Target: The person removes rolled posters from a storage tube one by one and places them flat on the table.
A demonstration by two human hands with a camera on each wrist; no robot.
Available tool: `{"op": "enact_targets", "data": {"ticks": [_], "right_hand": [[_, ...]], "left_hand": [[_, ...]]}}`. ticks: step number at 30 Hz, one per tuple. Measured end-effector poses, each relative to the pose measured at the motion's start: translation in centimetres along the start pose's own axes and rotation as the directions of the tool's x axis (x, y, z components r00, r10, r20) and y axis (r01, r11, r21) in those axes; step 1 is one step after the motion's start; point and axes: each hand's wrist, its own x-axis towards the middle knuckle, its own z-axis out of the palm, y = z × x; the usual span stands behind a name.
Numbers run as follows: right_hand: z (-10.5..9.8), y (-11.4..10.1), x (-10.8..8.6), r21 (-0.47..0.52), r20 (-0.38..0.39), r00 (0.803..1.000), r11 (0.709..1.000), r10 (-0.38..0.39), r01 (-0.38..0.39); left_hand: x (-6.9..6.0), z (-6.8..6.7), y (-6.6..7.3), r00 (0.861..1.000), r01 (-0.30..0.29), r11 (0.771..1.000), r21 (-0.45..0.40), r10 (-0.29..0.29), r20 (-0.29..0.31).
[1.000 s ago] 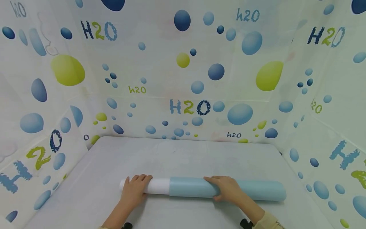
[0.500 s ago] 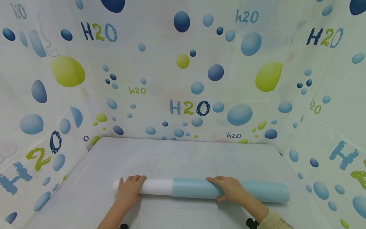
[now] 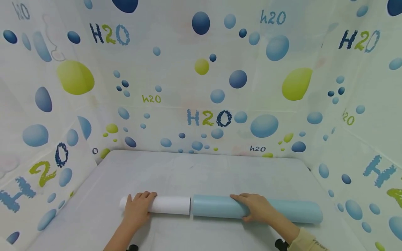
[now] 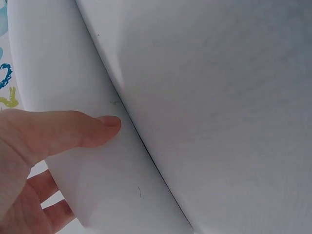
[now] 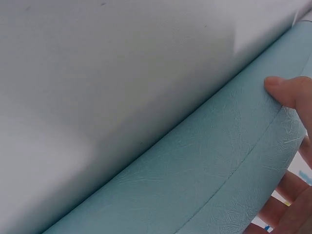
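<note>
A white tube [image 3: 169, 205] and a thicker light blue tube [image 3: 216, 206] lie end to end across the table, with a narrow gap between their facing ends. My left hand [image 3: 138, 209] grips the white tube near its far left end. In the left wrist view, the thumb lies along the near side of the white tube [image 4: 97, 185] and fingers show beyond it. Around the middle of the blue tube, my right hand [image 3: 255, 209] holds on with thumb and fingers on opposite sides. The right wrist view shows a lengthwise seam and a creased surface on the blue tube [image 5: 195, 170].
Both tubes rest on a white-covered table [image 3: 201, 170]. A curtain [image 3: 176, 76] printed with blue and green drops and "H2O" lettering stands behind the table and along both sides. Dark wrist devices [image 3: 281, 244] show at the bottom edge.
The left hand has moved left with the white tube, and the right hand a little right with the blue one. The white tube's end has come out of the blue tube, leaving a gap.
</note>
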Motion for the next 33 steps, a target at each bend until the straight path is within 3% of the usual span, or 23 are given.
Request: {"op": "enact_targets", "data": {"ticks": [9,20,28,33], "right_hand": [[-0.4,0.5,-0.3,0.017,0.017,1.000,1.000,-0.008,0.008],[-0.7,0.6,0.2,-0.039,0.021,0.997,0.997,-0.069,0.070],[-1.5,0.4,0.3,-0.031,0.099,0.995,0.999,-0.030,0.033],[-2.2,0.4,0.2,0.006,0.116,0.993,0.999,0.036,-0.037]], "left_hand": [[-0.1,0.0,-0.3,0.998,0.020,1.000,-0.002,-0.020,0.064],[0.0,-0.1,-0.3,0.998,0.021,1.000,0.005,-0.022,0.064],[0.0,-0.1,-0.2,0.998,0.020,1.000,-0.003,-0.020,0.068],[0.1,-0.1,-0.1,0.998,0.022,1.000,0.001,-0.022,0.064]]}}
